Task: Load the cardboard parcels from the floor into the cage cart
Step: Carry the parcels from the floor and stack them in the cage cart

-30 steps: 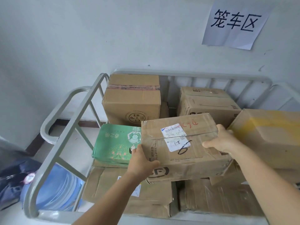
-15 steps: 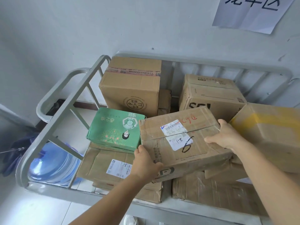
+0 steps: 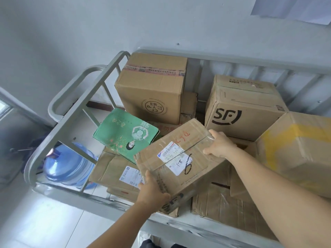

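A pale wall is backing the cage cart (image 3: 107,68), where the left hand (image 3: 152,191) and right hand (image 3: 219,146) are gripping opposite ends of one tilted parcel (image 3: 176,158) over the load; it wants levelling before release. Beyond the hands: about eight parcels, one green box (image 3: 123,133)

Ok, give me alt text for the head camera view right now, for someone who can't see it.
Two hands, the left hand at the near corner and the right hand at the far end, grip a tilted taped cardboard parcel over a grey cage cart already holding a green box and several brown boxes. A blue water bottle lies beyond the cart's left rail.
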{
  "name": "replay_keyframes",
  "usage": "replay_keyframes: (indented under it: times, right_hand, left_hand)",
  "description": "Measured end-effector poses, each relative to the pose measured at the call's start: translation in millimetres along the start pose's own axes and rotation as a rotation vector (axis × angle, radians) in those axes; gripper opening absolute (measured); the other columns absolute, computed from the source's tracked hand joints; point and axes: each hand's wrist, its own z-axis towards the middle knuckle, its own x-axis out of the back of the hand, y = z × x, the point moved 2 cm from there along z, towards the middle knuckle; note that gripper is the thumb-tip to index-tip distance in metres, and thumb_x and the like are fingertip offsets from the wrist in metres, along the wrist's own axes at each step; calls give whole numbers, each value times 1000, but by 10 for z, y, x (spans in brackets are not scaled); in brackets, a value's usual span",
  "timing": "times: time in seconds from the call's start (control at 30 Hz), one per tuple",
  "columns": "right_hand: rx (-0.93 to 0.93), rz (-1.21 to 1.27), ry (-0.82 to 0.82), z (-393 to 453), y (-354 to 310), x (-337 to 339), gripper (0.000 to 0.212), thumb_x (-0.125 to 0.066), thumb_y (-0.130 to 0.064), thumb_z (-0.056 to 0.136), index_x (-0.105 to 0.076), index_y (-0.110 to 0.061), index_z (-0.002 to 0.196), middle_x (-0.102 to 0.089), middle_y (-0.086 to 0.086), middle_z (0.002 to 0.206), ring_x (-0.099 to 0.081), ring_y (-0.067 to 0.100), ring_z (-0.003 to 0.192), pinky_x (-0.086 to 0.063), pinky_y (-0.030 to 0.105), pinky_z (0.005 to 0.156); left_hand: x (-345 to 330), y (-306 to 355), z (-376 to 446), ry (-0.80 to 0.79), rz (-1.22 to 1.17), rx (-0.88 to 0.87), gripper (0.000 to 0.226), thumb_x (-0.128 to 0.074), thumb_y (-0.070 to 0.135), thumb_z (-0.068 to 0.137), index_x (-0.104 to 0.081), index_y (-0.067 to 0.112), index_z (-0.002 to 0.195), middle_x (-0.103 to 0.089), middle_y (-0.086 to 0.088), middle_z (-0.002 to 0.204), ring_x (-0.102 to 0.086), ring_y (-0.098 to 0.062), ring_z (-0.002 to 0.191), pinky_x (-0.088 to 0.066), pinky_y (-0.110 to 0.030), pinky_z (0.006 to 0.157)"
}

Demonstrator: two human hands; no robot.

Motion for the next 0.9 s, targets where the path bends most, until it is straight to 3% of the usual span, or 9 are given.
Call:
replay_keyframes:
  times: [0.1,0.3,0.4,0.5,0.63,0.73,0.8,0.9]
  right_hand:
    - [46,-51,-26,146,-138,-183,91,-70,-29,83,-15,-32,154,-27,-1,156,-35,28,138,-31,47,106]
    - [114,-103,-31,400,-387,-471,80,-63,-29,89,-17,-35,153,-34,-2,152,-36,28,135,-27,46,104]
    - [142,-130,-9,488,-413,-625,79,-64,-29,90,-16,-34,153,-31,-3,154,-30,27,139,-25,49,107]
    - [140,-193,-40,531,-328,-842,87,-64,-31,91,-6,-34,155,-13,-7,162,-12,24,149,-22,53,111]
    - [88,-236,17,480,-171,-992,91,-63,-38,91,2,-34,155,8,-4,164,5,27,151,-19,52,114]
    - [-51,-111,83,306,-155,-1074,99,-68,-39,88,3,-26,156,18,6,162,10,35,149,-16,54,117]
    - [-133,-12,67,167,-193,-1180,107,-71,-38,86,8,-20,155,24,11,159,4,40,148,-20,53,117]
    - [-161,92,-7,-24,-302,-1333,110,-70,-34,88,16,-12,153,33,18,155,-25,40,142,-35,41,109]
  left_hand:
    - [-34,-85,88,1,19,94,93,-74,24,79,-9,23,146,-32,-20,130,-53,-24,82,-48,-22,52]
    - [18,-194,330,-22,150,188,101,-72,22,80,-1,12,151,-37,-24,138,-56,-28,100,-41,-21,50]
    - [-10,-234,439,-71,348,143,100,-69,19,81,2,4,150,-53,-22,128,-60,-31,107,-46,-26,62]
    - [-56,-281,557,-117,569,66,85,-63,15,84,-11,1,148,-59,-16,119,-59,-32,109,-50,-33,76]
    - [-14,-193,690,-82,757,-14,57,-64,26,86,-44,8,136,-43,-14,132,-42,-30,123,-46,-42,98]
    - [126,-77,728,62,801,-112,73,-69,29,83,-31,20,144,-26,-12,141,-29,-32,131,-33,-52,111]
    - [243,-78,804,107,793,-155,88,-73,32,81,-19,23,150,-18,-13,147,-23,-34,137,-26,-53,114]
    - [393,-161,985,91,755,-133,102,-77,39,76,-9,28,151,-6,-14,154,-14,-35,143,-24,-53,114]
